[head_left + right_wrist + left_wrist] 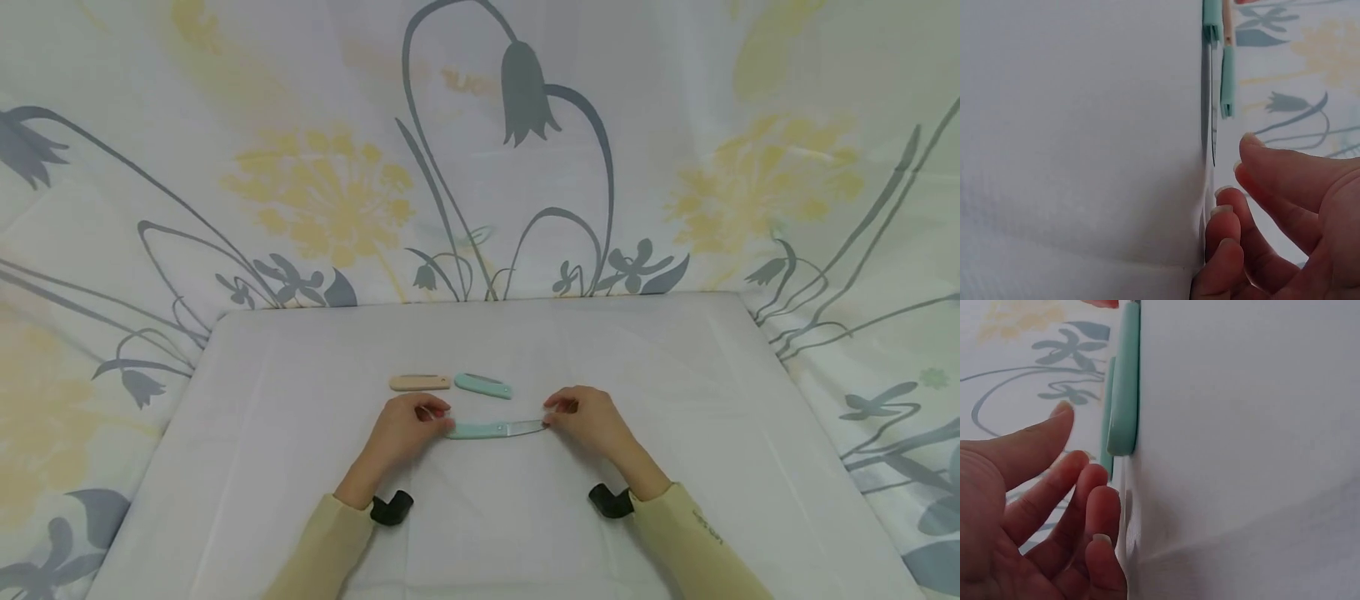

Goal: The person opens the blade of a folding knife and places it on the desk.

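Observation:
An unfolded mint-green folding knife (477,431) lies crosswise on the white cloth, its metal blade (525,427) pointing right. My left hand (408,427) is at the handle's butt end; in the left wrist view its thumb and loosely bent fingers stand apart from the handle (1125,381). Beside the blade tip is my right hand (588,421), relaxed, with a gap to the blade (1214,119) in the right wrist view. Just behind lie two folded knives, one beige (420,383) and one mint-green (483,387).
A white cloth (495,525) covers the table. Behind it and at both sides hangs a curtain (465,183) with grey and yellow flowers. Each wrist carries a black camera mount, one at the left (392,507) and one at the right (611,501).

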Demonstrator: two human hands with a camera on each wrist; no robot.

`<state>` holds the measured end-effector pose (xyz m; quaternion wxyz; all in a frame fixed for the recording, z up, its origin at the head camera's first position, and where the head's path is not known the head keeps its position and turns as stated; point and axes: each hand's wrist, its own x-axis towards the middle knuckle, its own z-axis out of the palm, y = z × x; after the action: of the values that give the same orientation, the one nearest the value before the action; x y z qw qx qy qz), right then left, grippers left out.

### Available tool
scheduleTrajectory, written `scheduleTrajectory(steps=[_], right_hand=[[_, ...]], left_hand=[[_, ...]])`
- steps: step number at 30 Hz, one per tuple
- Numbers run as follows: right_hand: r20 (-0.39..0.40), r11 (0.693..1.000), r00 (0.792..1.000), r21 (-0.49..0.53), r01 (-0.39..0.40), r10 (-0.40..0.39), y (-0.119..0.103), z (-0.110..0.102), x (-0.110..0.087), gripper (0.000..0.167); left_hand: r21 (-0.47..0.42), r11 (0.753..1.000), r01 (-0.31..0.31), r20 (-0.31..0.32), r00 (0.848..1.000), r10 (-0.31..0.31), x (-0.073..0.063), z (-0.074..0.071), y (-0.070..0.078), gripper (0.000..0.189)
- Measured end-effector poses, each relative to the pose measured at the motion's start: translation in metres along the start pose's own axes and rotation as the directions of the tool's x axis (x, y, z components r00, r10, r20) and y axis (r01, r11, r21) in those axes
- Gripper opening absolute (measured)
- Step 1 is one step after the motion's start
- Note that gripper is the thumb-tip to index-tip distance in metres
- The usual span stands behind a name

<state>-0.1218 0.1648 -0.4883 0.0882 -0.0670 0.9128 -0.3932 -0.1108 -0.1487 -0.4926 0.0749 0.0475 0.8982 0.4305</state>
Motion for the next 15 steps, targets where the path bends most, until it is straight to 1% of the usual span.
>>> scheduleTrajectory(steps=[4, 9, 13, 15], right_hand=[[-0.001, 1.0, 1.0, 0.007, 0.023, -0.023, 0.001, -0.003, 0.006, 0.009], [-0.024, 0.999, 0.999, 0.011, 0.034, -0.033, 0.001, -0.006, 0.012, 0.009], [-0.028, 0.999, 0.999, 0.04, 0.035, -0.034, -0.003, -0.005, 0.018, 0.011], [-0.032, 0.998, 0.999, 0.054, 0.04, -0.038, -0.005, -0.004, 0.021, 0.01]], left_hand=[[-0.015, 1.0, -0.003, -0.043, 0.999, 0.002, 0.007, -0.004, -0.002, 0.012], [-0.065, 0.998, -0.017, -0.096, 0.995, 0.01, 0.021, -0.008, 0.003, 0.01], [-0.062, 0.997, -0.04, -0.129, 0.991, 0.032, 0.034, -0.01, 0.008, 0.011], [-0.054, 0.997, -0.061, -0.134, 0.99, 0.053, 0.041, -0.009, 0.01, 0.013]])
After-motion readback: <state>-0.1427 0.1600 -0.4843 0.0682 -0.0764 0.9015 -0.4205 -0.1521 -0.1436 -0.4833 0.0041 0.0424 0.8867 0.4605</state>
